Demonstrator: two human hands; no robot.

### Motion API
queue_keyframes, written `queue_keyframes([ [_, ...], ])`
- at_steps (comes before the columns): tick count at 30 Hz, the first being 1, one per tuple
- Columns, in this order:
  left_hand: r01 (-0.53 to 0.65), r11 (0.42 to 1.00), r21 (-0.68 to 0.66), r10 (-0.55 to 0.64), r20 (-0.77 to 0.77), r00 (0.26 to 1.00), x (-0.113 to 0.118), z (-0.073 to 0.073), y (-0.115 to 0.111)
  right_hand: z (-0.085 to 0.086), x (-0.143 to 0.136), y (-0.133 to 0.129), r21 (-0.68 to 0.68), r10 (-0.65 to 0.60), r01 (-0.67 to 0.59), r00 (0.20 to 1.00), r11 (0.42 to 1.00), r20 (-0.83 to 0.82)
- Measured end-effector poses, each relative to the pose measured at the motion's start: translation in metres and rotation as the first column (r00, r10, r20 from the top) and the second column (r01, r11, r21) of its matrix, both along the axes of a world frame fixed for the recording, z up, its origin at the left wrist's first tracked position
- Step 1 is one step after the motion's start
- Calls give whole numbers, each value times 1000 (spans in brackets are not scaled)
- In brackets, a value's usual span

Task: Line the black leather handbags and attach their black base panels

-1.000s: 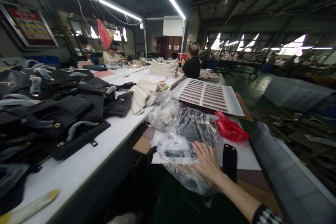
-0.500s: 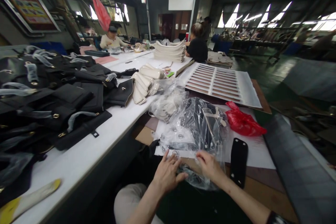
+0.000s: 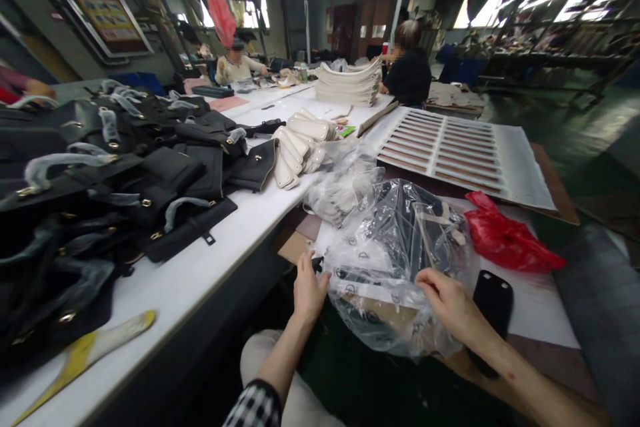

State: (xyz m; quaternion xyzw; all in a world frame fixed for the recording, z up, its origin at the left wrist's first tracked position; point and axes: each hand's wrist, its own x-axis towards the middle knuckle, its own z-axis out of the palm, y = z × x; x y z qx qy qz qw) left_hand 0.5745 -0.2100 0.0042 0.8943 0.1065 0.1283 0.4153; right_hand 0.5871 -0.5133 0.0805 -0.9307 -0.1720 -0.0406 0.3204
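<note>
A clear plastic bag with small printed marks lies in front of me, with black and beige-trimmed pieces inside or beneath it. My right hand pinches the bag's film between thumb and fingers at its near right side. At the bag's left edge, my left hand has its fingers curled and its thumb out to the side, around the end of a small black piece. The grip there is partly hidden. A black flap with metal studs lies beside my right forearm, partly covered by it.
Black handbags with wrapped handles pile up on the white table to my left. Beige strips and a red plastic bag lie around the clear bag. A slotted white board is behind. Co-workers sit farther back.
My left hand has moved from the bag's near edge to its left edge, by the black piece. My right hand still holds the film, which now spreads wider toward me. The view has turned left.
</note>
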Motion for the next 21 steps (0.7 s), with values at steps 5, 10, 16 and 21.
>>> queue_keyframes([
  [5, 100, 975, 201, -57, -208, 976, 13, 5, 3, 22, -12, 14, 48, 66, -61, 992, 997, -110],
  [10, 112, 948, 297, -60, -179, 982, 32, 8, 3, 54, -16, 14, 82, 73, -64, 991, 995, -114],
  [16, 84, 975, 204, -74, -56, 996, 47, 19, 6, 71, -7, -2, -264, 53, -17, 990, 964, 128],
  [21, 174, 980, 100, -183, 92, 979, 44, 31, -3, 62, -7, 51, -425, 260, -118, 920, 897, 294],
])
